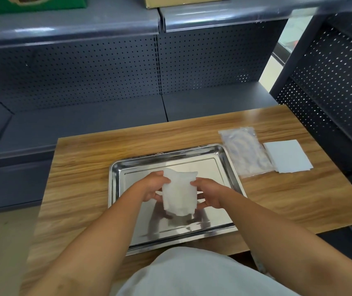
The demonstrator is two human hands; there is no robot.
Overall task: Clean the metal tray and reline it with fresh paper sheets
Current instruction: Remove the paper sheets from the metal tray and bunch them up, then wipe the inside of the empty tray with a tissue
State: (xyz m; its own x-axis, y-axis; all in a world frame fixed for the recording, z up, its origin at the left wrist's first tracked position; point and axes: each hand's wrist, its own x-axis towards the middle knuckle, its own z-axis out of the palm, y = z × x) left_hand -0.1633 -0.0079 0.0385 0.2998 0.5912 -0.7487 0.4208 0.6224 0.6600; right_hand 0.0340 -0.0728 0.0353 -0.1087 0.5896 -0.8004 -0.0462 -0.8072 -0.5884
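A shiny metal tray [128, 167] lies bare in the middle of the wooden table [81, 163]. Above the tray's centre hangs a white wipe [179, 191], a soft folded sheet. My left hand [152, 185] grips its left edge and my right hand [208, 194] grips its right edge. The wipe is held off the tray's floor, which mirrors my hands. A stack of white paper sheets [288, 155] lies on the table to the right of the tray.
A clear plastic bag [245, 152] lies between the tray and the paper stack. Dark grey perforated shelving [106, 67] stands behind the table and along the right side [331, 82]. Boxes sit on the top shelf.
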